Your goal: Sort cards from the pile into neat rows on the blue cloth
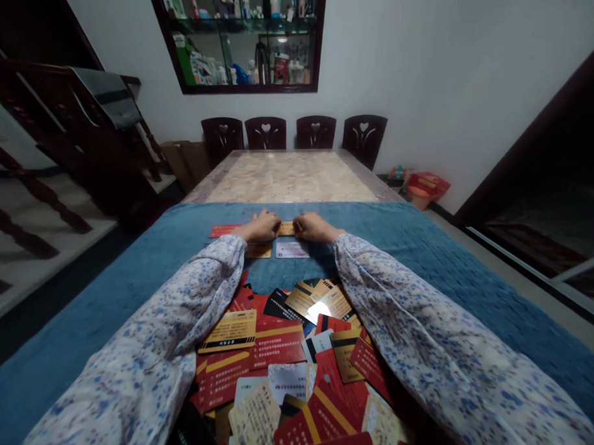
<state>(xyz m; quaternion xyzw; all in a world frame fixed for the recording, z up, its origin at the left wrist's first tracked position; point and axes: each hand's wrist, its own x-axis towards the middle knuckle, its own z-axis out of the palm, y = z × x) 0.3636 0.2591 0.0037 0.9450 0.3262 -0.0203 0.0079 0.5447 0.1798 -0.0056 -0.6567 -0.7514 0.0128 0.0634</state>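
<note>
Risk at the hands: in my judgement, the gold card (287,228) could skew or overlap its neighbours if one side is moved ahead of the other; the soft cloth (375,224) beneath could ruck and cause the same. The sleeves, loose and low, could drag cards out of line.

Left hand (264,225): fingers curled narrow, at the gold card's left end. Right hand (312,225): likewise curled, at its right end. Fingertips obscured; whether either pinches or merely touches cannot be told.

Surroundings: the gold card is between the hands on the cloth's far part. Just nearer, a white card (293,249) lies flat, with a second gold card (261,251) beside it, partly covered by the left arm. A red card (222,230) is left of the left hand. Nearer the person, between the sleeves, sits a loose, overlapping pile (279,342). Beyond the cloth, the table (289,173) shows bare.
</note>
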